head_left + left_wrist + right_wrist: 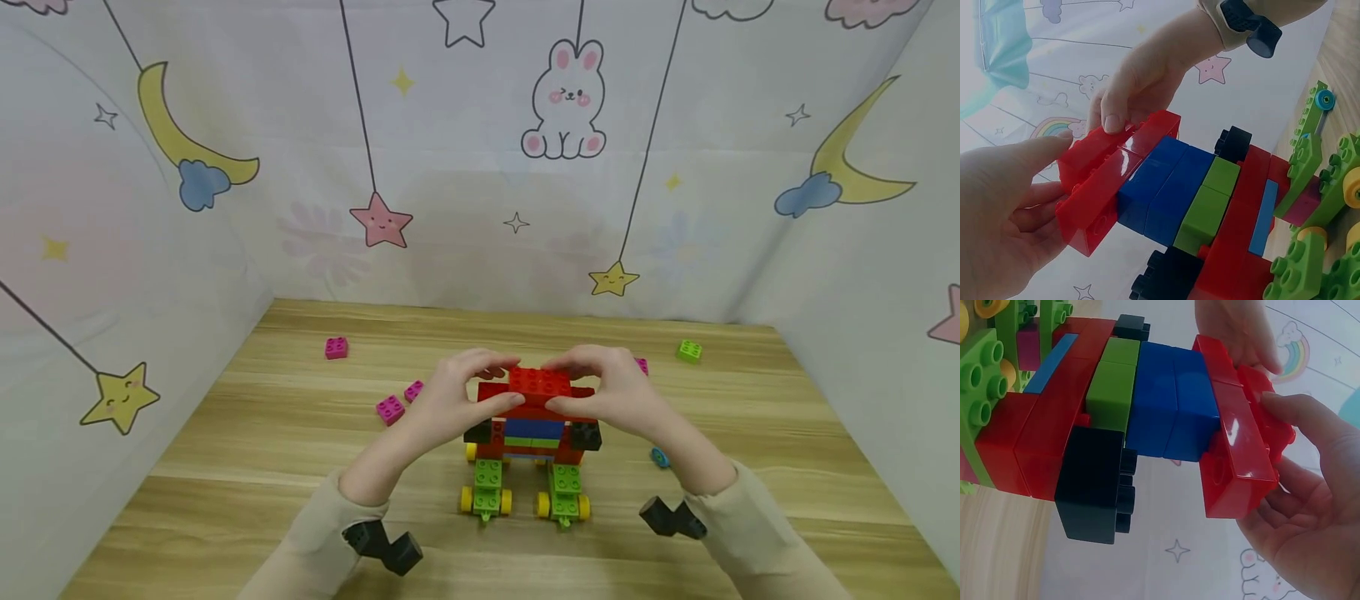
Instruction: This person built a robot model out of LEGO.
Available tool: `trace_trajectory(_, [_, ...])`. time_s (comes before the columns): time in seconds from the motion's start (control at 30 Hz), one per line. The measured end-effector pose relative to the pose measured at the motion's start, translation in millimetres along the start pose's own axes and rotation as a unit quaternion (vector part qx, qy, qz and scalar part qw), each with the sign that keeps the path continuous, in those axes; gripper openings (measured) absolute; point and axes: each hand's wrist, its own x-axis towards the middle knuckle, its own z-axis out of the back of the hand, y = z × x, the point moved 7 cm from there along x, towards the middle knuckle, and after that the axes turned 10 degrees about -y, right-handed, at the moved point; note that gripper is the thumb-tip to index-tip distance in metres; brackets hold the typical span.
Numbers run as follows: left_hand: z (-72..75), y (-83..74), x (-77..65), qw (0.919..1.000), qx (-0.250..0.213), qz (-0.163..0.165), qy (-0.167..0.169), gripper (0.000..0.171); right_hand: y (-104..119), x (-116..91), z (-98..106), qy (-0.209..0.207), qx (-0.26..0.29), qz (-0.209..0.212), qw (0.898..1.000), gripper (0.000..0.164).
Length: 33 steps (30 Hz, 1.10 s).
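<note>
A built-up vehicle of toy building blocks stands in the middle of the table, with a red brick [540, 382] on top. My left hand [467, 392] and right hand [611, 390] grip this top brick from either side, thumbs on its near face. Under it lies a row of red bricks [1107, 203], then blue bricks [1169, 400] and green bricks [1113, 384]. Black bricks [586, 435] stick out at both sides. Green wheeled bases [488, 486] with yellow wheels [543, 505] carry the build. The far fingers are partly hidden behind the bricks.
Pink bricks [390, 409] lie left of the build, with another pink brick [337, 347] farther back. A green brick [690, 351] sits at the back right, and a small blue round piece [660, 457] beside the right forearm. Printed cloth walls [480, 242] enclose the wooden table [247, 467].
</note>
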Motion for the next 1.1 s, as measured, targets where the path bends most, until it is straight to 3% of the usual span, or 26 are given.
trace_trajectory(0.4, [-4.2, -0.7, 0.4, 0.9996, 0.010, -0.021, 0.014, 0.042, 1.3, -0.6, -1.1, 0.004, 0.008, 0.006, 1.000, 0.031])
trace_trajectory(1.1, [-6.8, 0.5, -1.4, 0.9997, 0.000, -0.019, 0.015, 0.040, 2.0, -2.4, -1.8, 0.007, -0.005, 0.000, 1.000, 0.034])
